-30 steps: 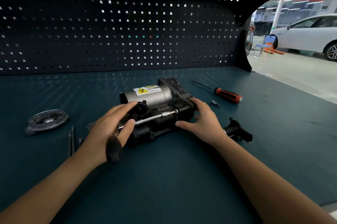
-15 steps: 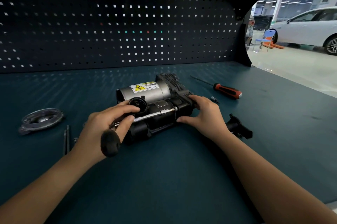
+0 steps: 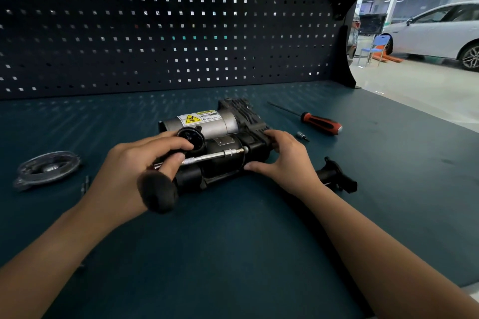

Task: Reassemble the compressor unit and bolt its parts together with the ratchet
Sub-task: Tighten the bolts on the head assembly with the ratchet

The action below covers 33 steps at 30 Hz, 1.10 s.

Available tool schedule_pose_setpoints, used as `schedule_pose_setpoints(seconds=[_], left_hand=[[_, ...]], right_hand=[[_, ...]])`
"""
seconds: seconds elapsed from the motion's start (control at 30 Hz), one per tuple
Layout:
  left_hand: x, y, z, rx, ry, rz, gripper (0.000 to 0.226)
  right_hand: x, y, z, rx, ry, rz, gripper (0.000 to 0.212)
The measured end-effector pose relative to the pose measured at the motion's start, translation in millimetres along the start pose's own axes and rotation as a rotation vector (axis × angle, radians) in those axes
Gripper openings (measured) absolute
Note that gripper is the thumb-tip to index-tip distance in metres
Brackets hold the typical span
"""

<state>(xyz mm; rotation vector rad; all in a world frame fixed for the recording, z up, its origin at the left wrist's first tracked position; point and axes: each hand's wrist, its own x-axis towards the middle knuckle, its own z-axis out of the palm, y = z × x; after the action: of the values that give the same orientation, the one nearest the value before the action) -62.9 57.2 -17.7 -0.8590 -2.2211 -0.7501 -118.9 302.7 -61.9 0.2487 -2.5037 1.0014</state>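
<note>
Teal bench mat (image 3: pixel 233 254), fronted by a dark perforated pegboard (image 3: pixel 155 33) across the upper frame.

Item 1: compressor unit (image 3: pixel 207 125), centre of frame, lying on the mat. It has a silver cylinder with a yellow warning label on the far side, a black body on the near side, and a finned black block at its right end.

Item 2: ratchet (image 3: pixel 207 158), lying slantwise across the front of the unit. Its metal shaft points to the right of the frame and its tip meets the black body. Its rounded black handle end (image 3: pixel 158 193) points toward the camera.

Item 3: left hand (image 3: pixel 129 165), fingers curled over the ratchet shaft and thumb pressed on it from the near side.

Item 4: right hand (image 3: pixel 282 160), clasping the right end of the unit with fingers curved over the top and thumb along the lower front edge.

Item 5: screwdriver (image 3: pixel 320 123), red-and-black handle, right of centre, apart from the unit. A small bit (image 3: pixel 302 135) lies just beside it.

Item 6: black fitting (image 3: pixel 337 176), loose on the mat, partly hidden behind the right wrist.

Item 7: round ribbed cover (image 3: pixel 46 169), left edge of the frame. Thin metal bolts (image 3: pixel 85 185) lie near it.

Background, upper right: white car (image 3: pixel 440 30) and blue chair (image 3: pixel 375 49).
</note>
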Motion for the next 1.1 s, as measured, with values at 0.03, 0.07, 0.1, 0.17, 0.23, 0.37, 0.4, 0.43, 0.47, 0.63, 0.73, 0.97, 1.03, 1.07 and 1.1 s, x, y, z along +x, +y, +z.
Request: schedule_pose_setpoints(seconds=[0.03, 0.07, 0.1, 0.17, 0.23, 0.37, 0.4, 0.43, 0.47, 0.63, 0.73, 0.97, 1.03, 1.07, 1.1], left_hand=[[3, 1, 0, 0.001, -0.008, -0.044, 0.022], [5, 2, 0, 0.003, -0.007, -0.072, 0.019], [7, 0, 1, 0.021, 0.011, -0.08, 0.021], [8, 2, 3, 0.025, 0.027, -0.095, 0.022], [5, -2, 4, 0.003, 0.028, -0.145, 0.024], [-1, -11, 6, -0.065, 0.012, -0.291, 0.04], [0, -11, 6, -0.071, 0.012, -0.299, 0.041], [1, -10, 5, -0.07, 0.012, -0.301, 0.041], [2, -9, 4, -0.069, 0.011, -0.299, 0.042], [5, -8, 1, -0.081, 0.002, -0.271, 0.058], [2, -9, 3, -0.019, 0.0, -0.254, 0.036], [-5, -6, 4, -0.023, 0.018, -0.266, 0.032], [-8, -5, 5, -0.031, 0.014, -0.262, 0.02], [-9, -5, 5, -0.03, 0.016, -0.258, 0.018], [-11, -4, 5, -0.023, 0.019, -0.251, 0.017]], right_hand=[[0, 0, 0, 0.007, -0.004, 0.001, 0.082], [-1, -1, 0, 0.014, -0.01, 0.002, 0.082], [0, -1, -1, 0.019, -0.022, 0.001, 0.081], [0, 1, -6, 0.02, -0.064, -0.013, 0.076], [1, 3, -9, 0.004, -0.092, -0.038, 0.069], [1, 4, -9, -0.009, -0.053, -0.057, 0.06], [1, 5, -8, -0.012, -0.044, -0.06, 0.059], [1, 6, -8, -0.017, -0.038, -0.061, 0.059], [1, 6, -7, -0.023, -0.034, -0.059, 0.059], [0, 7, -1, -0.043, 0.0, -0.055, 0.055], [0, 9, -1, -0.074, 0.007, -0.059, 0.054], [2, 6, 0, -0.028, 0.021, -0.055, 0.054], [3, 6, -1, -0.016, -0.014, -0.069, 0.056], [3, 6, -1, -0.014, -0.03, -0.078, 0.057], [3, 7, -2, -0.01, -0.041, -0.083, 0.059]])
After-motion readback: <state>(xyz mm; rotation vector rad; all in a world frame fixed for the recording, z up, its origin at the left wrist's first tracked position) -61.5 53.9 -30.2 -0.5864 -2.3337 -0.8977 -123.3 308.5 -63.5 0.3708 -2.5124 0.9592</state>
